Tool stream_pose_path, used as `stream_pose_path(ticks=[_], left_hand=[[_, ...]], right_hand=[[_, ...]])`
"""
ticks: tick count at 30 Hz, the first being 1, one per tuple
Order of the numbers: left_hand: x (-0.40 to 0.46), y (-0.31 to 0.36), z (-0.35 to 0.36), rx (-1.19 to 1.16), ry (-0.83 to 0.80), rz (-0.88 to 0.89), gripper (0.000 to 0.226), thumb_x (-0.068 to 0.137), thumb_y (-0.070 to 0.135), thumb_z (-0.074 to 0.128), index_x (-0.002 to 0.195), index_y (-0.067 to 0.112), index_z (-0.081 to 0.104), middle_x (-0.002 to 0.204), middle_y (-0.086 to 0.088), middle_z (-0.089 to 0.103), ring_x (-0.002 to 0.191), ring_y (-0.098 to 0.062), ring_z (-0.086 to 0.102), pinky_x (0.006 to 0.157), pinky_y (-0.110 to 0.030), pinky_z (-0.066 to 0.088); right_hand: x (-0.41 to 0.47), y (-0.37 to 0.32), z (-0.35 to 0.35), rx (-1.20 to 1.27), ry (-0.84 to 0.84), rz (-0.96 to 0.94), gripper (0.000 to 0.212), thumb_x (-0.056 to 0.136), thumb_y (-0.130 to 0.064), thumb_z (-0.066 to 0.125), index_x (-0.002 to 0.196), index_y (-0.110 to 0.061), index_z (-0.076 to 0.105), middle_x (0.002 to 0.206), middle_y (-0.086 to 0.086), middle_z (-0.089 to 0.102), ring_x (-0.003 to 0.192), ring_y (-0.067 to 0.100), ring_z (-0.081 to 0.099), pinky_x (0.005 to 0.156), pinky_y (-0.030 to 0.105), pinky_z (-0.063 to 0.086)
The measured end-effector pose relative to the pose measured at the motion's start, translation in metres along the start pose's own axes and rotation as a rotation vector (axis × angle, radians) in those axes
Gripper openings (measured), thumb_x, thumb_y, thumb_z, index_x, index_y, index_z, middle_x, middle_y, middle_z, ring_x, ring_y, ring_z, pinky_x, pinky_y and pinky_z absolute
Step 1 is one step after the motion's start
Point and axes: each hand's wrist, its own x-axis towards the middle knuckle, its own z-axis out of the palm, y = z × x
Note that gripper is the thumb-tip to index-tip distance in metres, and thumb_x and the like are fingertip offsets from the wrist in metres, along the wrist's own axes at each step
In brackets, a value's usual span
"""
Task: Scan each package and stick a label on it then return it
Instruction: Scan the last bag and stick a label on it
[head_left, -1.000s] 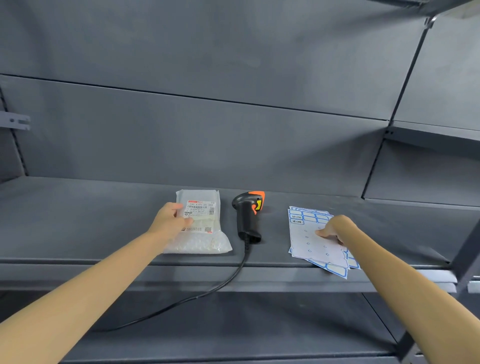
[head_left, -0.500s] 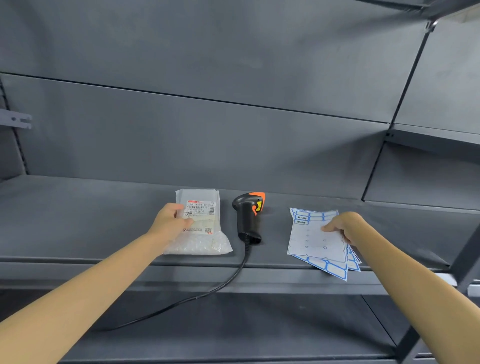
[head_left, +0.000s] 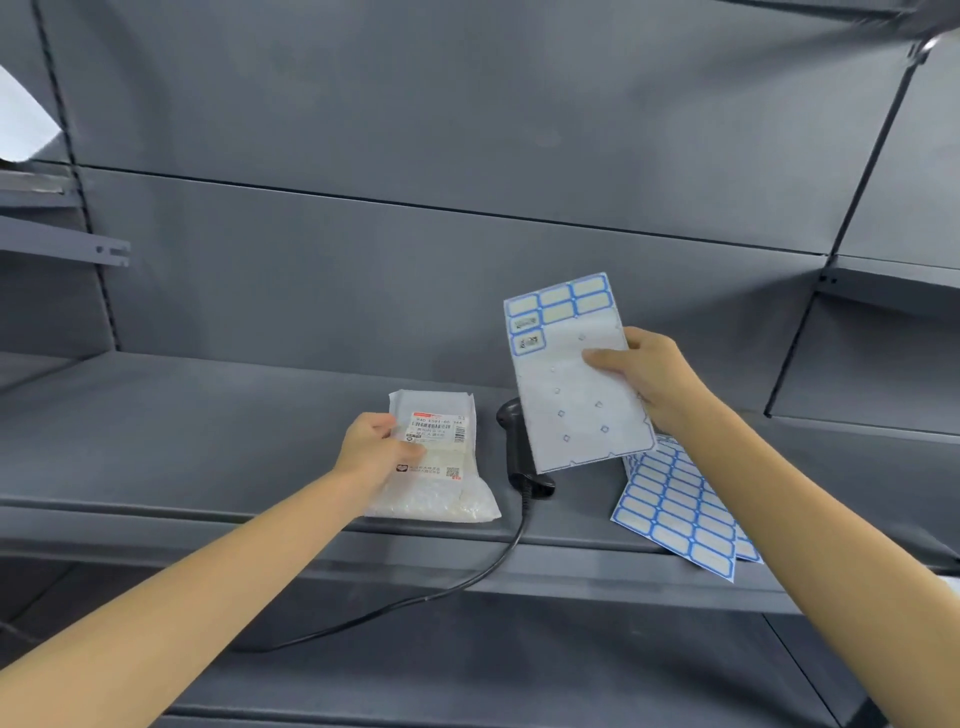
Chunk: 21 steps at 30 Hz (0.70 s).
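Right hand (head_left: 655, 379), fingers pinching a raised label sheet (head_left: 576, 384). Left hand (head_left: 375, 451), fingers curled on the package (head_left: 441, 462) lying on the shelf (head_left: 182, 431).

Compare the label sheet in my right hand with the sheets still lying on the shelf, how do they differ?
The held sheet is lifted and near upright in the right hand; the shelf sheets lie flat on the shelf. The held sheet is mostly peeled, with labels left only along its top; the top shelf sheet looks full. Both carry blue-bordered white labels.
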Motion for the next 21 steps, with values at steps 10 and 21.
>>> stream_pose_path(ticks=[10,21], left_hand=[[-0.009,0.045,0.0,-0.52,-0.117,0.103,0.028,0.094,0.034,0.059,0.099,0.008,0.066,0.097,-0.004,0.075,0.089,-0.015,0.072,0.076,-0.025,0.056],[-0.013,0.039,-0.013,-0.532,-0.095,0.017,0.023,0.091,0.009,0.061,0.113,0.01,0.066,0.106,-0.008,0.073,0.091,-0.022,0.07,0.075,-0.031,0.056]], right_hand=[[-0.018,0.012,0.068,-0.095,-0.304,-0.04,0.035,0.078,-0.014,0.078,0.109,-0.006,0.064,0.101,0.009,0.073,0.082,0.023,0.072,0.074,0.037,0.06],[-0.027,0.028,0.105,-0.422,-0.122,-0.122,0.053,0.082,-0.022,0.074,0.126,-0.014,0.045,0.123,0.003,0.052,0.109,0.021,0.053,0.086,0.03,0.044]])
